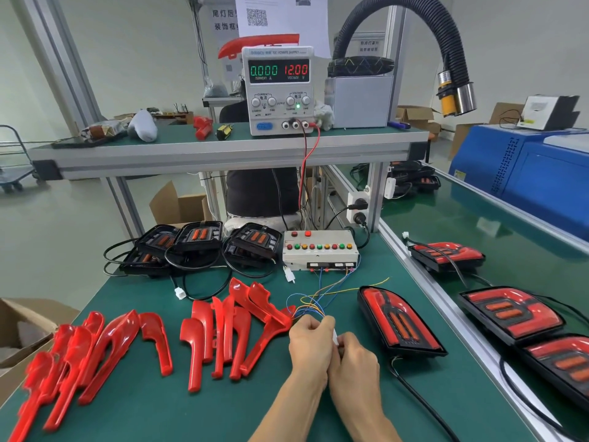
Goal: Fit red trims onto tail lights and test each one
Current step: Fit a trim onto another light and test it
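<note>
Both hands, left (308, 338) and right (353, 355), pinch a plug (335, 338); trimmed lights (510, 314) wait right (several), bare lights (197, 240) and trims (153, 339) remain.

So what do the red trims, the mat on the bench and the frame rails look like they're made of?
Red trims: probably moulded plastic, glossy; they show bright highlights and thin curved edges.
Bench mat: looks like rubber or vinyl, matt green, flat with almost no glare.
Frame rails: likely extruded aluminium, satin silver with lengthwise slots and black end caps.
</note>
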Tool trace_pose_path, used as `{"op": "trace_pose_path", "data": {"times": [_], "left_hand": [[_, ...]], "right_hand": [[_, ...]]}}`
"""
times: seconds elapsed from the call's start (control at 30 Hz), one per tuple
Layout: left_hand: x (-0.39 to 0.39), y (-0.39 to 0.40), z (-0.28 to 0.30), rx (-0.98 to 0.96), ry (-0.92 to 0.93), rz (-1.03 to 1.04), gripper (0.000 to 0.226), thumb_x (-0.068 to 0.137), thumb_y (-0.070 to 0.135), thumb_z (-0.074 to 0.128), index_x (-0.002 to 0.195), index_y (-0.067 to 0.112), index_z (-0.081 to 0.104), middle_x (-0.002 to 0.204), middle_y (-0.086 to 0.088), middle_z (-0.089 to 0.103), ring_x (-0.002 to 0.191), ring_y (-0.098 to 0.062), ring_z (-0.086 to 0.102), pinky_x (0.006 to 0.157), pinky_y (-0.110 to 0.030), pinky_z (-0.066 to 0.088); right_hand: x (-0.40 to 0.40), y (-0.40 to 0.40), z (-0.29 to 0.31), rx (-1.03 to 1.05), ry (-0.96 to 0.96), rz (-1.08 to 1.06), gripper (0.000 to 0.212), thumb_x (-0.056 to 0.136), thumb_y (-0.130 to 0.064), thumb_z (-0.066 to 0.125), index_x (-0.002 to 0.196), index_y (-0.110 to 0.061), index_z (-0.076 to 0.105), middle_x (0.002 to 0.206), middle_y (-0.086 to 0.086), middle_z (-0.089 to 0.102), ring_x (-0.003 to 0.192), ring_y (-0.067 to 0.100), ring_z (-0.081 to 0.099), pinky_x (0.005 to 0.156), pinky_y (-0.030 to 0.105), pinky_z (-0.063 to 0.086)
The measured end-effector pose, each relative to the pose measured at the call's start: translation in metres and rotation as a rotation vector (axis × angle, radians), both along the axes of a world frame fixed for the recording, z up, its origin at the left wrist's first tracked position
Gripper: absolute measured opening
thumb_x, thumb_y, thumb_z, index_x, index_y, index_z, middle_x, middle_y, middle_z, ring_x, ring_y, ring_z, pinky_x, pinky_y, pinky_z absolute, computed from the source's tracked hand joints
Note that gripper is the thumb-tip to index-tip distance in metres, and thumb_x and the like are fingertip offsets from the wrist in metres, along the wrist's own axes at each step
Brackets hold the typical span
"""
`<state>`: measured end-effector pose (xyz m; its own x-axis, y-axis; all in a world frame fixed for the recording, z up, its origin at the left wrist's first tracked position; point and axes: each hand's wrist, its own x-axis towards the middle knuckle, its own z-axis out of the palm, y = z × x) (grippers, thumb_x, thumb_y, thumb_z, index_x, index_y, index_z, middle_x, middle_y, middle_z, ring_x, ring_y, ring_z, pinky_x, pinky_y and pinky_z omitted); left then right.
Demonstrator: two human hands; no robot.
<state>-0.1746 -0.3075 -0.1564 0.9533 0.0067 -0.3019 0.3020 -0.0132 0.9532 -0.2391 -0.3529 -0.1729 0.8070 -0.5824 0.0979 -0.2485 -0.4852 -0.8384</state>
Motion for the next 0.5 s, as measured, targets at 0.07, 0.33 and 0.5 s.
{"op": "trace_pose_path", "data": {"times": [0.07, 0.33, 0.5], "left_hand": [[0.002, -0.001, -0.003, -0.01, 0.003, -0.001, 0.037, 0.077, 0.012, 0.068, 0.058, 0.018, 0.037, 0.053, 0.003, 0.037, 0.057, -0.02, 0.037, 0.055, -0.03, 0.034], [0.005, -0.001, -0.007, 0.004, 0.04, 0.025, 0.034, 0.08, 0.015, 0.07, 0.059, 0.016, 0.043, 0.053, 0.004, 0.043, 0.056, -0.019, 0.04, 0.053, -0.027, 0.037], [0.004, -0.002, -0.01, 0.068, 0.009, -0.012, 0.038, 0.084, 0.038, 0.076, 0.06, 0.014, 0.059, 0.05, 0.003, 0.059, 0.047, -0.015, 0.054, 0.038, -0.021, 0.039]], "right_hand": [[0.002, 0.001, -0.003, 0.012, -0.015, -0.015, 0.033, 0.103, -0.028, 0.054, 0.073, -0.017, 0.046, 0.069, 0.008, 0.064, 0.073, 0.038, 0.058, 0.06, 0.037, 0.03], [0.007, -0.002, -0.005, 0.043, -0.067, -0.036, 0.029, 0.099, -0.028, 0.064, 0.077, -0.011, 0.062, 0.068, 0.001, 0.071, 0.071, 0.03, 0.066, 0.066, 0.043, 0.048], [0.008, -0.012, 0.008, 0.102, 0.023, 0.018, 0.03, 0.098, -0.03, 0.063, 0.071, -0.018, 0.067, 0.061, -0.003, 0.07, 0.058, 0.011, 0.064, 0.065, 0.033, 0.053]]}}
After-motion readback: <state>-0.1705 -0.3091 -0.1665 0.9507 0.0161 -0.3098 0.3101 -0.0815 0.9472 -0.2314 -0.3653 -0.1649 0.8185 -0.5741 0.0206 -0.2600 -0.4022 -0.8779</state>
